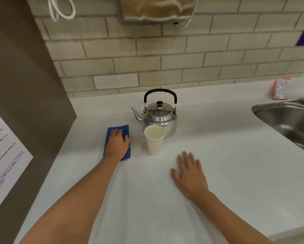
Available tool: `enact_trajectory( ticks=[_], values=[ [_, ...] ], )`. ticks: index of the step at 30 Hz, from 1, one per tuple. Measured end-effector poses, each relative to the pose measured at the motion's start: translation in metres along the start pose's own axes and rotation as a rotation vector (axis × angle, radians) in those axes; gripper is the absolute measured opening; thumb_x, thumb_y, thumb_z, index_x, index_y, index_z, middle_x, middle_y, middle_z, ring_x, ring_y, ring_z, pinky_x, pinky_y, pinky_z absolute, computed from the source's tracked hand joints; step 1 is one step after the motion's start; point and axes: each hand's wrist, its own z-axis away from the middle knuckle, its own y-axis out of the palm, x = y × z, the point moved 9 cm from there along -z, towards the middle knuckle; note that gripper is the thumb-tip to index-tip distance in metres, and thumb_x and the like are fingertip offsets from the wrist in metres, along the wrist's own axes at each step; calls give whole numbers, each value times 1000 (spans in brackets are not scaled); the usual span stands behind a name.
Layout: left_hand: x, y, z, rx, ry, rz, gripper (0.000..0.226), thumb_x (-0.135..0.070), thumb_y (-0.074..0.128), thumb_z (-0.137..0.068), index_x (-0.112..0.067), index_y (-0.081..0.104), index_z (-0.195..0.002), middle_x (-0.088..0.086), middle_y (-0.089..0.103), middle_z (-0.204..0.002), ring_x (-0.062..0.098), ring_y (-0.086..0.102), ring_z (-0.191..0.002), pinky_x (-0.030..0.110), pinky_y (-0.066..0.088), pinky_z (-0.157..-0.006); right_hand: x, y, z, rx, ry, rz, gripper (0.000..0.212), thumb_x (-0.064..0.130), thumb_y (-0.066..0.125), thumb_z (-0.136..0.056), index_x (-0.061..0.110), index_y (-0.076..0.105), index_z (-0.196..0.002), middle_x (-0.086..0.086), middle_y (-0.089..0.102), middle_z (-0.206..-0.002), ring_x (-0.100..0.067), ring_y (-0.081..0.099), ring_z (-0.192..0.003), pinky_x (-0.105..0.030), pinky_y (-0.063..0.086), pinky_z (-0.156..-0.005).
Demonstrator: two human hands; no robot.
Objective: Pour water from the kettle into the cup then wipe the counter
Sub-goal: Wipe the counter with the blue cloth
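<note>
Pressing flat on the blue cloth at nine o'clock, the left hand lies fingers together; cup centre, full, kettle touching behind at twelve; right hand spread, palm down on the bench at five.

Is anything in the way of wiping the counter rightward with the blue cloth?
Yes: the white paper cup stands just right of the blue cloth under the left hand, with the steel kettle behind it.
</note>
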Motion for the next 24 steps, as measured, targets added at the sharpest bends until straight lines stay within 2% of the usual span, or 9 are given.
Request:
enact_trajectory(
  ticks=[4,7,12,16,19,22,24],
  values=[
    [24,35,-24,249,-89,-207,61,-37,29,-100,-4,14,-148,17,13,-158,33,5,-147,45,11,-119,-2,5,0,4,3,17,65,49,18,-96,15,2,-150,-7,-6,-160,-24,-10,-146,-38,-7,-118],
    [35,51,-32,310,-115,-292,66,-46,23,-98,-9,5,-150,12,-1,-160,31,-5,-148,45,1,-120,-4,7,-1,-4,1,31,65,49,17,-96,17,0,-150,-5,-8,-160,-23,-12,-146,-37,-10,-116],
    [32,58,-39,223,-74,-409,61,-42,19,-99,-14,0,-150,10,-3,-161,31,-6,-148,47,-1,-120,-6,9,-5,-19,0,36,66,50,16,-95,18,0,-150,-3,-9,-160,-22,-14,-145,-35,-12,-115],
    [28,62,-32,264,2,-425,56,-36,17,-100,-17,-1,-150,5,-5,-161,27,-4,-148,46,-1,-120,-4,8,-7,-11,0,42,65,49,18,-96,17,1,-150,-4,-7,-160,-22,-12,-146,-37,-9,-117],
    [21,63,-13,268,153,-443,55,-35,20,-101,-18,3,-150,3,-1,-161,24,-1,-149,45,3,-120,-2,7,-6,-2,3,47,64,48,19,-97,17,3,-150,-5,-5,-160,-23,-10,-146,-38,-7,-118],
    [28,56,7,296,400,-418,53,-35,26,-100,-22,12,-150,-2,6,-161,17,3,-149,39,6,-120,-2,6,-4,-6,6,44,64,49,19,-97,17,4,-150,-5,-4,-160,-23,-9,-146,-38,-6,-117],
    [46,44,2,336,431,-397,52,-36,27,-100,-26,13,-150,-5,6,-160,14,2,-148,34,5,-118,-2,7,-4,-5,6,35,64,49,20,-97,16,4,-150,-5,-3,-160,-23,-9,-146,-38,-6,-117]
  ],
)
